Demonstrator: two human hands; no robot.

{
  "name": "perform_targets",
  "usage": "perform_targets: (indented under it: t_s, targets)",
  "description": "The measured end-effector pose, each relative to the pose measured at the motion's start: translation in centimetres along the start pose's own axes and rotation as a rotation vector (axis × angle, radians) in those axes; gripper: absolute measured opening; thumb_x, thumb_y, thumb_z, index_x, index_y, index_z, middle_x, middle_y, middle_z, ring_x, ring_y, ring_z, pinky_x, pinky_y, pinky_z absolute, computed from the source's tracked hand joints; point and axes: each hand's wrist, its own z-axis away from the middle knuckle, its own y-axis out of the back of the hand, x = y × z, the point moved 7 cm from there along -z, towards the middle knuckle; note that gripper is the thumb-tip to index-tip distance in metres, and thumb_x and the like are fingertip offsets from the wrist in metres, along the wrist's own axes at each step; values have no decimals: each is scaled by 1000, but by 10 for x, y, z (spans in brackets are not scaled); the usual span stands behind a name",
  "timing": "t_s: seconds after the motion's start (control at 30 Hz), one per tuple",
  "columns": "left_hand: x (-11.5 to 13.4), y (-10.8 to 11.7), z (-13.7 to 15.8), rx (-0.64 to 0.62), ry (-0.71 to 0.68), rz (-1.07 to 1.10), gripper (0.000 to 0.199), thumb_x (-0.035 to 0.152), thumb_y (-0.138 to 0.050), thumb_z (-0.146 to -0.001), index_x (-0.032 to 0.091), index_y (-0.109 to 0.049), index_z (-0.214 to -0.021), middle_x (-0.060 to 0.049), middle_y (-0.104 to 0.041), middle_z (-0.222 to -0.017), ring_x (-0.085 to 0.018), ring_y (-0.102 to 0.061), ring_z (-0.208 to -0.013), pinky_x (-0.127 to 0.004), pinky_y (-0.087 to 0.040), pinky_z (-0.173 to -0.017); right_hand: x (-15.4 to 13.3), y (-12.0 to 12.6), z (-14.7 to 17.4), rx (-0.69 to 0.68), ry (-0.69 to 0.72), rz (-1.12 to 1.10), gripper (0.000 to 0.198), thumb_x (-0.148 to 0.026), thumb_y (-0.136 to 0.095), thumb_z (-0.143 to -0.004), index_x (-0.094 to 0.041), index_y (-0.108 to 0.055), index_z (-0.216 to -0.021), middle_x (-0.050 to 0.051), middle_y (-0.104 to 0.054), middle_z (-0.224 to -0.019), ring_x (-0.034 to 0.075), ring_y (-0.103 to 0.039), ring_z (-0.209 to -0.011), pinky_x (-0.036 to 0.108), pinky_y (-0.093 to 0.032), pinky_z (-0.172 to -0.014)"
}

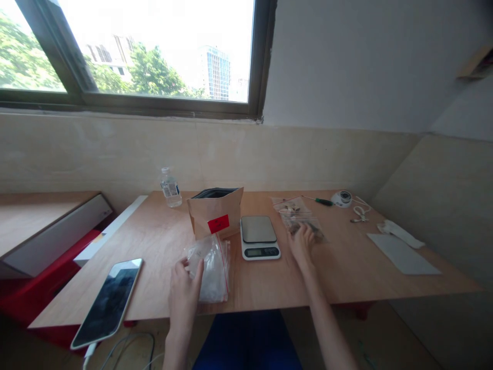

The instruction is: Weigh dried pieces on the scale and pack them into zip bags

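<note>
My left hand (185,285) lies at the left edge of a stack of clear zip-lock bags (213,277) with red seal lines. Its thumb and fingers are apart, the thumb over the bags. Over at the right, my right hand (301,244) has its fingers curled on a zip-lock bag (316,229) with dark contents, partly hidden by the hand. Another zip-lock bag (292,206) with light brown pieces lies just behind it. Between my hands sits a white digital scale (260,236) with a bare metal plate. A brown paper pouch (208,210) with a red label stands open behind the clear bags.
A phone (110,300) with a cable overhangs the table's front left edge. At the back left stands a water bottle (170,187). A green-handled screwdriver (323,202), a white dome camera (341,199) and a white sheet (404,254) lie to the right.
</note>
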Motion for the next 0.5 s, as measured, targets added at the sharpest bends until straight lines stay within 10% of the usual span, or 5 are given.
perform_targets:
  t_s: [0.13,0.5]
  targets:
    - [26,13,8,267,-185,-79,63,48,-45,-82,8,-39,-130,-23,-45,-128,-35,-46,-118,-54,-39,-92,32,-4,5,-29,-50,146,47,-27,-56,-78,-10,-47,-122,21,-50,-119,33,-48,-105,40,-36,-82]
    - [3,-76,20,-252,-435,-304,48,34,-38,-88,22,-46,-134,-11,-35,-147,-33,-19,-138,-53,-22,-107,37,33,5,22,-62,-91,21,-24,-44,-80,-17,-64,-84,10,-67,-90,26,-58,-85,41,-34,-81]
